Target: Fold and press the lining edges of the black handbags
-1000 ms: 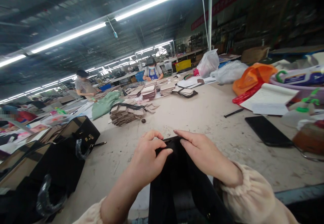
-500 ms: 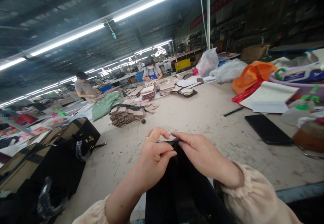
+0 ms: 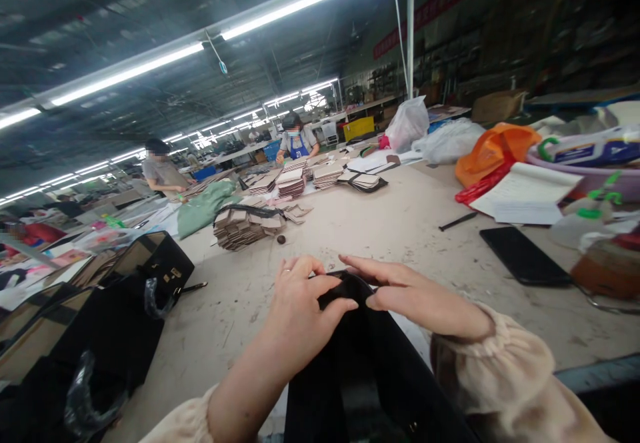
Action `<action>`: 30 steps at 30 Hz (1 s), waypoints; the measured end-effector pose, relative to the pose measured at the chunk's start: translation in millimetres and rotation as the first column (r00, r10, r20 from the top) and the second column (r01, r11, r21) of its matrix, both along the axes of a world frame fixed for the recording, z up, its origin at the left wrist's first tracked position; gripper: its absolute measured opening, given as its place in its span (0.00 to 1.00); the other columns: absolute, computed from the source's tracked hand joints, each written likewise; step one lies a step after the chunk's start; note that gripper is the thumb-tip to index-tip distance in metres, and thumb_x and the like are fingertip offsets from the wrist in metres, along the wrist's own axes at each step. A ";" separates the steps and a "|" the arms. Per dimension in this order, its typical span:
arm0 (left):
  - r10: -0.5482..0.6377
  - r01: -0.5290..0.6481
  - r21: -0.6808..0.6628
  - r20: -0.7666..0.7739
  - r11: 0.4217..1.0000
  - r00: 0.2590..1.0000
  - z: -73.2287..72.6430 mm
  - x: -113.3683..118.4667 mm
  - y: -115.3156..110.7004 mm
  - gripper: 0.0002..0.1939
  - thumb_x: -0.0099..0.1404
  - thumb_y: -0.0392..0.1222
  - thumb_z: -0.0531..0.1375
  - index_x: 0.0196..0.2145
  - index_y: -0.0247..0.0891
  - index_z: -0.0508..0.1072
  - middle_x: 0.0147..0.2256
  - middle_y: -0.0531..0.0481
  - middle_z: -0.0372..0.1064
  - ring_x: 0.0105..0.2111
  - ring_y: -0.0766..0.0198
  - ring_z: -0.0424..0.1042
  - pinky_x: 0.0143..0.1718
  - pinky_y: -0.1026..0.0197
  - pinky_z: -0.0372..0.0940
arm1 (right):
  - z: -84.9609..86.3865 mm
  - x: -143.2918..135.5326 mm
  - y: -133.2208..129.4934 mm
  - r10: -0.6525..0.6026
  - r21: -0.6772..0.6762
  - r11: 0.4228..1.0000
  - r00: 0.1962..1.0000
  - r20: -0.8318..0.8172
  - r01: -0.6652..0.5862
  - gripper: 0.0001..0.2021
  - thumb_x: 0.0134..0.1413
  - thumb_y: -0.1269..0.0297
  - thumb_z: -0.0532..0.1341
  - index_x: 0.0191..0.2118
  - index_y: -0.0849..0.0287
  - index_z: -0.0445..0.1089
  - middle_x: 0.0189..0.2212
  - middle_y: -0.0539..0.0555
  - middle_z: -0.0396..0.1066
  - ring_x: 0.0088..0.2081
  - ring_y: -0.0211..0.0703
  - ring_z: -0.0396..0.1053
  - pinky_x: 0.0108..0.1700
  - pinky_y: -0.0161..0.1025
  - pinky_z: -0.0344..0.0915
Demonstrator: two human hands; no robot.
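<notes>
A black handbag [image 3: 400,376] stands upright close in front of me, its far end between my hands. Gold-coloured metal shows low on its right side. My left hand [image 3: 305,309] pinches the bag's far top edge between thumb and fingers. Over the right part of that edge, my right hand [image 3: 415,293] has its fingers stretched along the outside and its thumb against the rim. The bag's bottom is out of view. More black bags [image 3: 115,309] with gold fittings and clear-wrapped handles stand at the left.
Stacked brown pieces [image 3: 245,226] and a green cloth [image 3: 207,206] lie on the worktable [image 3: 400,216]. A black phone [image 3: 523,254], a dark stick [image 3: 457,221], an open notebook [image 3: 527,193] and a jar of brown liquid [image 3: 607,269] are at the right. Two co-workers stand farther back.
My right hand has shifted slightly right, its thumb and fingers spreading farther apart at the bag's edge. The far end of the bag has opened wider. My left hand keeps its pinch.
</notes>
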State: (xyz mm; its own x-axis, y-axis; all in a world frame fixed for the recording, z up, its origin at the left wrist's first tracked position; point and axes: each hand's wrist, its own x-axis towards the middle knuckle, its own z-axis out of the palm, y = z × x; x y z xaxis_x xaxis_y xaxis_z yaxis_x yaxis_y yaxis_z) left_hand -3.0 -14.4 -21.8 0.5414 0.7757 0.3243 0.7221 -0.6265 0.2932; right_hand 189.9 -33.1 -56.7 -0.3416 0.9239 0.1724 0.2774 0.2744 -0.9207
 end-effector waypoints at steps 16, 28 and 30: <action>-0.246 0.269 -0.147 0.156 0.952 0.957 4.8 -3.4 3.1 0.10 0.61 0.29 0.56 0.29 0.37 0.75 0.40 0.47 0.59 0.44 0.63 0.62 0.47 0.59 0.60 | -2.5 13.4 2.8 0.224 0.025 0.975 0.966 -0.129 -0.223 0.24 0.59 0.63 0.56 0.61 0.53 0.57 0.59 0.51 0.60 0.58 0.40 0.59 0.61 0.42 0.53; -0.243 0.255 -0.156 0.093 0.954 0.966 4.8 -4.4 3.5 0.07 0.60 0.30 0.57 0.28 0.37 0.72 0.38 0.49 0.62 0.43 0.63 0.64 0.47 0.58 0.60 | 0.1 7.8 4.2 -0.042 0.109 0.994 0.995 0.095 0.031 0.19 0.58 0.62 0.54 0.55 0.55 0.66 0.52 0.50 0.68 0.54 0.44 0.66 0.59 0.43 0.58; -0.151 0.173 -0.178 0.131 0.969 0.980 3.2 -0.9 2.9 0.06 0.60 0.31 0.58 0.27 0.36 0.72 0.37 0.49 0.63 0.41 0.63 0.65 0.45 0.59 0.61 | -0.3 7.5 4.2 -0.110 0.142 0.986 0.983 0.144 0.090 0.18 0.59 0.62 0.54 0.53 0.54 0.68 0.52 0.49 0.69 0.53 0.44 0.66 0.58 0.43 0.59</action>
